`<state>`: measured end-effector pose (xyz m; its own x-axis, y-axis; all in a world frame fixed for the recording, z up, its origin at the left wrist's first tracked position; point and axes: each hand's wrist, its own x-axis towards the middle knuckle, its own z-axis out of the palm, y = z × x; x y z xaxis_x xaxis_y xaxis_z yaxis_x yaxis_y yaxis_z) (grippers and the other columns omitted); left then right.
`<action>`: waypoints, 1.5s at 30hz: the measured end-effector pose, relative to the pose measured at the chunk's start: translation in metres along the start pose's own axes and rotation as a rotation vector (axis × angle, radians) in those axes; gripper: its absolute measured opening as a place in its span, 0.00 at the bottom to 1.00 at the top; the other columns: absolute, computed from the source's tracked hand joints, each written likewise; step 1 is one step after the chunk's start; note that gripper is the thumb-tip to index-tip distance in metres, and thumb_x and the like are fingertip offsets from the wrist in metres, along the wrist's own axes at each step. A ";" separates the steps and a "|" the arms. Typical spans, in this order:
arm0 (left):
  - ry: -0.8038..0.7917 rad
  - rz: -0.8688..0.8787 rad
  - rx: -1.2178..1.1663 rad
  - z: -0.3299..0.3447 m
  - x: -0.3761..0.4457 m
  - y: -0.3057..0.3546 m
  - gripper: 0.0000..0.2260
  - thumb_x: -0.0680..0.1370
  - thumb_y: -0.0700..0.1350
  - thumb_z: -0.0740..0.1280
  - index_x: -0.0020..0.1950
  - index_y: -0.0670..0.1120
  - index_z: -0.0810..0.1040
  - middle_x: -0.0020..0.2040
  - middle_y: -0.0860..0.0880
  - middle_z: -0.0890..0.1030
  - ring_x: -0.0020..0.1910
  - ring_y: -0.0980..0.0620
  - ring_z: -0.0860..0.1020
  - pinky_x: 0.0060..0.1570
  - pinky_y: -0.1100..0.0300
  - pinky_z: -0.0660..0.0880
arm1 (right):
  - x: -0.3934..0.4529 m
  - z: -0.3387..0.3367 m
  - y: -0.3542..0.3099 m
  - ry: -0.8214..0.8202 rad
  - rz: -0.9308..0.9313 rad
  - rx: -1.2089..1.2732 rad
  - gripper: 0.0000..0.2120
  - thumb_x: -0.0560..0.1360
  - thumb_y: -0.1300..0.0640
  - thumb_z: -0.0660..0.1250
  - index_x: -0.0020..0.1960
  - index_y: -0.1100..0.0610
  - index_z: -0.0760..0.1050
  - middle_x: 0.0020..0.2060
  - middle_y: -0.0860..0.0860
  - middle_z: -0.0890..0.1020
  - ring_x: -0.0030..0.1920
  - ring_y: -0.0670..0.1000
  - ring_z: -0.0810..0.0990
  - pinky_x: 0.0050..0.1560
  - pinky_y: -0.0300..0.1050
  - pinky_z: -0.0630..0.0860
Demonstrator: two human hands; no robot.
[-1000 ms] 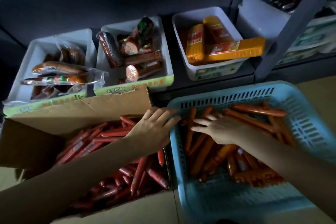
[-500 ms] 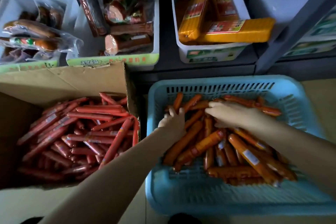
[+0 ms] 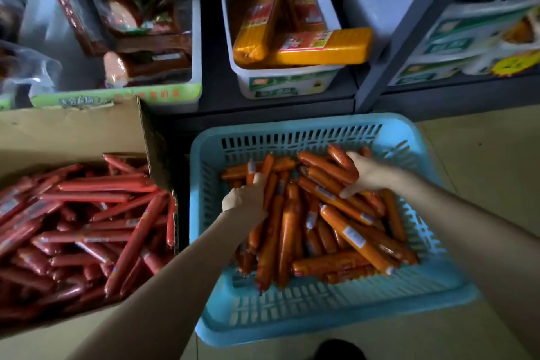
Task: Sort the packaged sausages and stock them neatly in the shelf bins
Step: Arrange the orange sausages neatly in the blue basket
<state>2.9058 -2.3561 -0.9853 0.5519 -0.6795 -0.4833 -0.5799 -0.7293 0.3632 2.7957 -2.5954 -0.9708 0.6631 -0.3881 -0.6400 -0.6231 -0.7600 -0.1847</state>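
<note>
1. In the blue basket (image 3: 295, 318) on the floor, orange sausages (image 3: 295, 231) are lying in a loose heap, each one in a shiny casing with a small white label, pointing every which way.
2. My left hand (image 3: 244, 197) is curling round a few of them near the heap's left side, thumb up along one stick.
3. My right hand (image 3: 363, 174) is reaching over the far right of the heap, fingers spread and hooking over several sausages.
4. Half a second ago my hands were close together at the middle; now they are sitting farther apart, and the basket is looking nearer.
5. A cardboard box (image 3: 73, 131) of red sausages (image 3: 87, 228) is standing just left of the basket.
6. Shelf bins (image 3: 277, 82) behind are holding yellow packs (image 3: 318, 48) and dark packs (image 3: 146, 64); a grey post (image 3: 409, 29) is rising to the right.
</note>
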 end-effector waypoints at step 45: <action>-0.070 0.113 0.444 -0.007 -0.009 0.083 0.23 0.80 0.51 0.61 0.73 0.46 0.63 0.72 0.50 0.58 0.66 0.39 0.65 0.56 0.52 0.72 | -0.049 0.043 0.036 0.199 0.124 0.235 0.14 0.77 0.66 0.59 0.60 0.57 0.74 0.57 0.57 0.77 0.61 0.58 0.74 0.55 0.43 0.69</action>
<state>2.8567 -2.4110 -0.9446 0.4370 -0.7348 -0.5188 -0.8432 -0.5355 0.0481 2.7230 -2.5816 -0.9782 0.6298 -0.5822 -0.5142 -0.7674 -0.5687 -0.2961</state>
